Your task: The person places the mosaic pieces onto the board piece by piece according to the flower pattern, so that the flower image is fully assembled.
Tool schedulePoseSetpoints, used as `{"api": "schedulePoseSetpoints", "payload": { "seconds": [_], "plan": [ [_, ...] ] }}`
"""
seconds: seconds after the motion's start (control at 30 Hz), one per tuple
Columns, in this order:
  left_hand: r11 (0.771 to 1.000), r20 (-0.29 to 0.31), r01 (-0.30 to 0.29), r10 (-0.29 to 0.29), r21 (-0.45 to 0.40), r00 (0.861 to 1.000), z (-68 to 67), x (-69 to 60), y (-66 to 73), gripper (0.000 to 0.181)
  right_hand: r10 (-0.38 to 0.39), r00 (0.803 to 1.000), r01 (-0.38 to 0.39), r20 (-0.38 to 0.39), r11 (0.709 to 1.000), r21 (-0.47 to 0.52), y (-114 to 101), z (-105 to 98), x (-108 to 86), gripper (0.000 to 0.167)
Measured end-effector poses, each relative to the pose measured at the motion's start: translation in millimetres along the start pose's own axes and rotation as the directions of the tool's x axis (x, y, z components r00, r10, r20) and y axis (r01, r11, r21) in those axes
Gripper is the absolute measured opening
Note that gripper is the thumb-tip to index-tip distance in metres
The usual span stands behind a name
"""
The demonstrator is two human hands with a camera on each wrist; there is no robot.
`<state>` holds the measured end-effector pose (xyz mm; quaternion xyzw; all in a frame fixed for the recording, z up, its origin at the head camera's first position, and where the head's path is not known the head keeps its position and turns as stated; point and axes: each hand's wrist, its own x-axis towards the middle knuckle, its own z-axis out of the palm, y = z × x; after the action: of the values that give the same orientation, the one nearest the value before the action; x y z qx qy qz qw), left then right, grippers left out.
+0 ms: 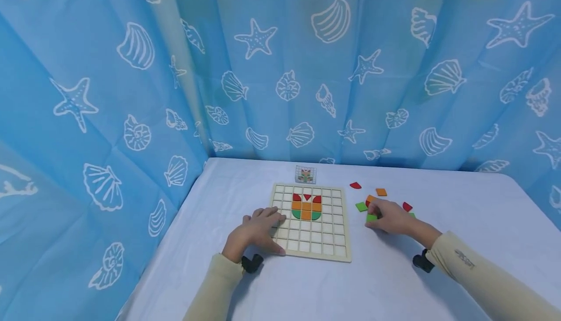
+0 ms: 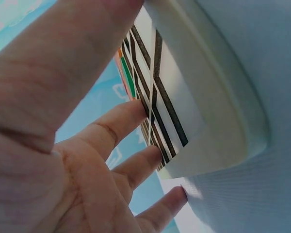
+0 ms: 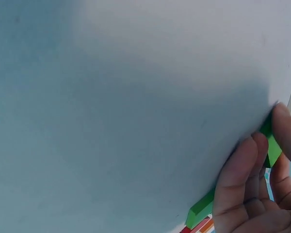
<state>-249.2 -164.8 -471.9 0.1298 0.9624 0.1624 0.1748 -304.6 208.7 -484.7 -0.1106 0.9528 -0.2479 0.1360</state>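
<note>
A square wooden grid board [image 1: 347,243] lies on the table, with a tulip-like pattern of red, orange [image 1: 306,207] and green tiles set in its upper middle cells. My left hand [image 1: 258,231] rests on the board's left edge, fingers spread; in the left wrist view its fingertips touch the board [image 2: 247,121] and the cloth. To the right of the board, my right hand [image 1: 390,217] pinches a light green tile [image 1: 371,217] between thumb and fingers. The right wrist view shows this green tile [image 3: 274,153] at the fingertips, close to the cloth.
Loose tiles lie about the right hand: a green square [image 1: 361,207], an orange square [image 1: 381,192], a red piece [image 1: 355,185] and another red piece [image 1: 407,206]. Behind the board lies a small pattern card [image 1: 305,175]. A blue shell-print curtain [image 1: 280,67] hangs behind the white-covered table.
</note>
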Motion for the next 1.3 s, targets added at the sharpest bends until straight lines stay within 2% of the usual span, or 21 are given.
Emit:
{"api": "schedulePoseSetpoints", "payload": {
  "seconds": [0.23, 0.4, 0.53, 0.87, 1.0, 1.3],
  "plan": [
    [1.000, 0.009, -0.008, 0.008, -0.008, 1.000, -0.3, -0.1, 2.2, 0.093, -0.017, 1.000, 0.017, -0.006, 1.000, -0.021, -6, 1, -5.6, 0.023],
    [1.000, 0.011, -0.004, 0.004, -0.019, 1.000, 0.4, -1.2, 3.4, 0.092, -0.077, 0.996, 0.076, -0.039, 0.997, -0.023, -12, 1, -6.3, 0.019],
    [1.000, 0.014, -0.004, 0.005, -0.024, 1.000, 3.3, -1.5, 2.1, 0.092, -0.091, 0.994, 0.091, -0.056, 0.996, -0.012, -19, 3, -3.9, 0.018],
    [1.000, -0.014, -0.025, 0.025, 0.003, 1.000, -1.4, -0.3, 2.0, 0.091, -0.109, 0.992, 0.112, -0.056, 0.992, 0.050, -49, -1, 11.0, 0.018],
    [1.000, -0.004, -0.020, 0.020, 0.003, 1.000, -1.0, 2.7, 1.5, 0.091, -0.121, 0.991, 0.125, -0.059, 0.991, 0.058, -62, 0, 13.6, 0.019],
    [1.000, -0.005, -0.012, 0.012, 0.000, 1.000, 3.6, 3.6, -0.8, 0.092, -0.220, 0.974, 0.223, -0.057, 0.974, 0.046, -86, 13, 22.1, 0.015]
  ]
}}
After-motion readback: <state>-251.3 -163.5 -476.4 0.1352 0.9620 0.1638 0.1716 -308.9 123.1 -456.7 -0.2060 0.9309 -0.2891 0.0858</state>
